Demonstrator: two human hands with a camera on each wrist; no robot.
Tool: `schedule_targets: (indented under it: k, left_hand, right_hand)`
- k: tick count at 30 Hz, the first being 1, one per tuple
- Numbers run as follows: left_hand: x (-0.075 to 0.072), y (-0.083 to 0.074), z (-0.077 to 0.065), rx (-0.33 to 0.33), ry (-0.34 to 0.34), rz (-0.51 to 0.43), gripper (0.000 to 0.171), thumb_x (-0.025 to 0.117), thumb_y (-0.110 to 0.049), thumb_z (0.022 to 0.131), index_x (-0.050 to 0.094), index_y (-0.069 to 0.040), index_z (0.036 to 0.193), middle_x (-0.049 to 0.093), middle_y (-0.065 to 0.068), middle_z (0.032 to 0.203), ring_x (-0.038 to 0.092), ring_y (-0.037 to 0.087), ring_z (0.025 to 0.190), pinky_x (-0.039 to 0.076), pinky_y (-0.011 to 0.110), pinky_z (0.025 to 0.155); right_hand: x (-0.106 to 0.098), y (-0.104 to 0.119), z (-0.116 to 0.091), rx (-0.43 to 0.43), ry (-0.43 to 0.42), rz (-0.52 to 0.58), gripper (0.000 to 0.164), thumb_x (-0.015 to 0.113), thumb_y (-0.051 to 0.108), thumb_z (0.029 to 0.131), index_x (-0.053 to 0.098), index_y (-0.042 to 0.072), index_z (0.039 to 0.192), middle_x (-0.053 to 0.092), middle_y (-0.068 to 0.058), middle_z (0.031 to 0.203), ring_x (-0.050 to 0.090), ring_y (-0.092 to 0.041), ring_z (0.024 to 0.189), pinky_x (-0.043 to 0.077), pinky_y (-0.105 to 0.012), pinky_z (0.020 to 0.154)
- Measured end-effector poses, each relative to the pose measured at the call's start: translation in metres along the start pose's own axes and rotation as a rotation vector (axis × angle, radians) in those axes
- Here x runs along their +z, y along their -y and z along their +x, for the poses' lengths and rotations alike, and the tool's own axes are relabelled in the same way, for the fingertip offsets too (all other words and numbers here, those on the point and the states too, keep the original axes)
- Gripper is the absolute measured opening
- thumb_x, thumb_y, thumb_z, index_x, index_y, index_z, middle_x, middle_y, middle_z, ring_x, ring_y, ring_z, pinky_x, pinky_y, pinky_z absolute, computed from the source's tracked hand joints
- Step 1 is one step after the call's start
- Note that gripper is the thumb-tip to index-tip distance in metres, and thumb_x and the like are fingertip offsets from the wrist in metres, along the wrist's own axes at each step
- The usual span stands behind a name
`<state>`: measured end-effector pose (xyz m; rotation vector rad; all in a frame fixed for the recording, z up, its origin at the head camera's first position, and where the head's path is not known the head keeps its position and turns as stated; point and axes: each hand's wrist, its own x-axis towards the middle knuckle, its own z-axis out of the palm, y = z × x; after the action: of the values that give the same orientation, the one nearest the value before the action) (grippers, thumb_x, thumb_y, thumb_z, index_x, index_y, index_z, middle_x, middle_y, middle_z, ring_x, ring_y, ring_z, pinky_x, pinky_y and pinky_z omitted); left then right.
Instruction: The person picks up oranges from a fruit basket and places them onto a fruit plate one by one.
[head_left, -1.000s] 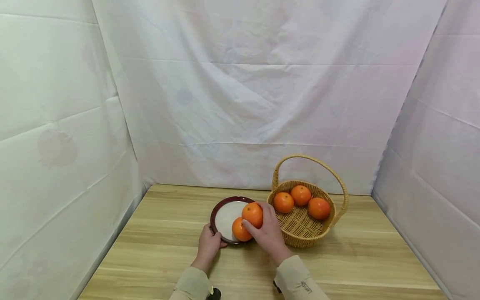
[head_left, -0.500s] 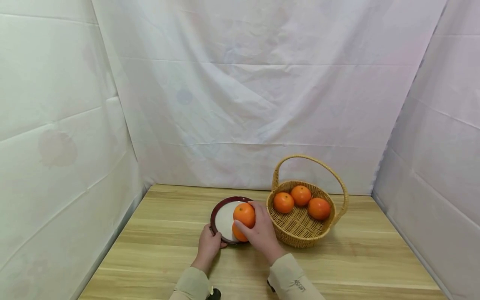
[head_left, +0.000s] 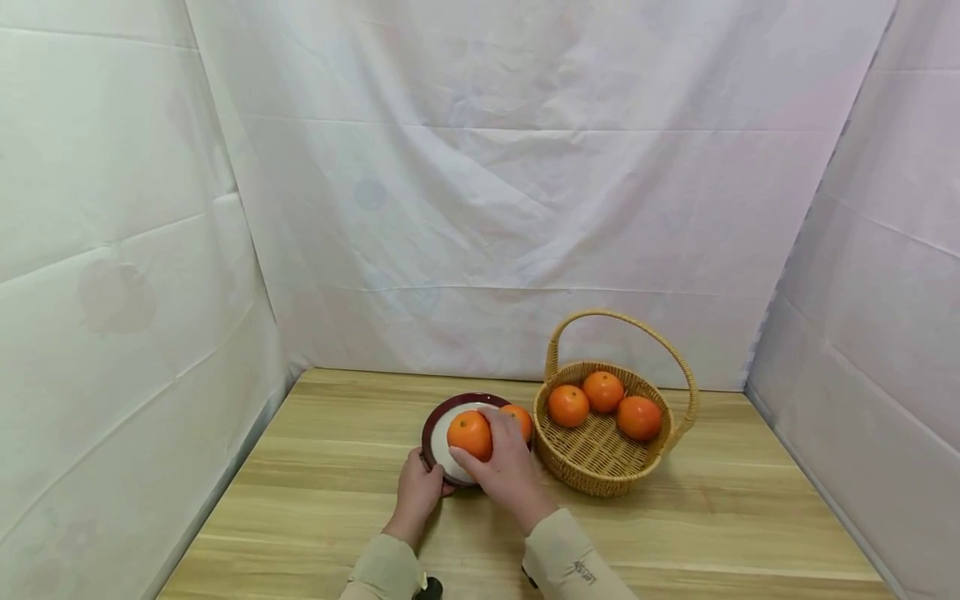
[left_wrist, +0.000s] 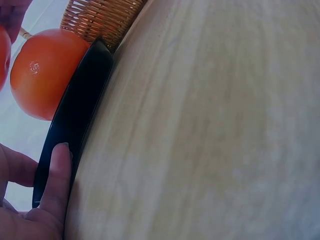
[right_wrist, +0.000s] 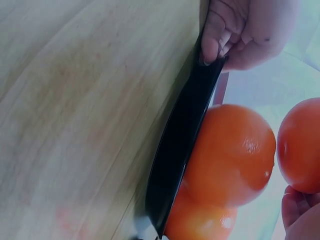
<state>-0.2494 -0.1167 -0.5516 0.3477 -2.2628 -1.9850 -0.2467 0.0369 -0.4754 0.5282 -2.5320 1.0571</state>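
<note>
My right hand (head_left: 512, 472) grips an orange (head_left: 469, 435) over a white plate (head_left: 438, 423) with a dark red rim. In the right wrist view, a gap shows between this held orange (right_wrist: 301, 145) and two others on the plate, a nearer orange (right_wrist: 231, 155) and a lower one (right_wrist: 202, 217). From the head, one orange (head_left: 519, 419) peeks out behind my right hand at the plate's right side; the hand hides the nearer one. My left hand (head_left: 418, 487) pinches the plate's near-left rim, its dark outer side (left_wrist: 80, 100) low over the table.
Just right of the plate stands a wicker basket (head_left: 592, 482) with a tall arched handle (head_left: 622, 317). Three oranges (head_left: 567, 406) lie inside it, towards the back and right. The wooden table (head_left: 315, 467) is bordered by white cloth hangings (head_left: 480, 208) behind and at both sides.
My right hand has moved left with its orange, from the plate's right side to over its middle. An orange at the plate's right has come into sight. My left hand stays put.
</note>
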Motion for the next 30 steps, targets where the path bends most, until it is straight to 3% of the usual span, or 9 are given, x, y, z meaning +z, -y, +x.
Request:
schedule_targets:
  k: [14,21,30]
  left_hand:
    - [-0.001,0.003,0.002,0.026,-0.014,0.049,0.039,0.05,-0.002,0.085,0.039,0.008,0.122,0.054,0.021,0.101,0.06,0.021,0.067,0.056,0.029,0.054]
    - [-0.002,0.002,0.002,0.031,-0.036,0.134,0.038,0.055,-0.011,0.087,0.044,0.005,0.12,0.054,0.017,0.11,0.056,0.025,0.089,0.055,0.03,0.065]
    - [-0.004,0.002,0.001,0.08,-0.06,0.187,0.037,0.057,-0.011,0.086,0.048,0.005,0.117,0.054,0.017,0.111,0.051,0.028,0.101,0.046,0.045,0.087]
  right_hand:
    - [0.011,0.008,-0.001,-0.092,0.065,0.006,0.063,0.064,0.048,0.079,0.043,0.02,0.131,0.043,-0.003,0.128,0.041,-0.017,0.112,0.046,-0.04,0.085]
    - [0.018,0.006,0.0,-0.116,0.089,-0.016,0.066,0.065,0.052,0.076,0.045,0.019,0.13,0.047,0.001,0.125,0.043,-0.015,0.111,0.045,-0.041,0.086]
    - [0.024,0.005,0.001,-0.17,0.12,-0.074,0.067,0.063,0.054,0.078,0.044,0.018,0.131,0.049,0.001,0.123,0.047,-0.016,0.111,0.043,-0.038,0.091]
